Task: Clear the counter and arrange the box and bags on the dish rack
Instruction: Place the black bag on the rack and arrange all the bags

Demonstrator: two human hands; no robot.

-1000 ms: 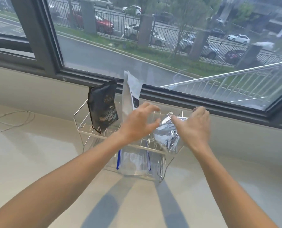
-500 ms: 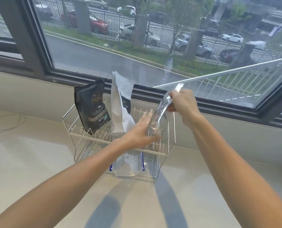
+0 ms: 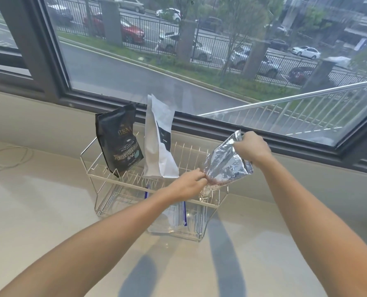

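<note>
Now tilted upright over the right end of the rack [image 3: 105, 181]: foil bag [image 3: 227, 161], flat on the wires a second ago. Pinched at its top corner by the right hand [image 3: 252, 147], fingers curled round the seal; gripped at its lower corner by the left hand [image 3: 191, 183], no longer spread open against it. Probably being stood in the slots, last of three. Already upright on the rack: black bag [image 3: 118, 139] marked "B&M" (smaller script below unreadable) and white bag [image 3: 159, 142] with a dark label, its writing too small to read. Clear blue-edged pouch [image 3: 174, 215] under the rack.
</note>
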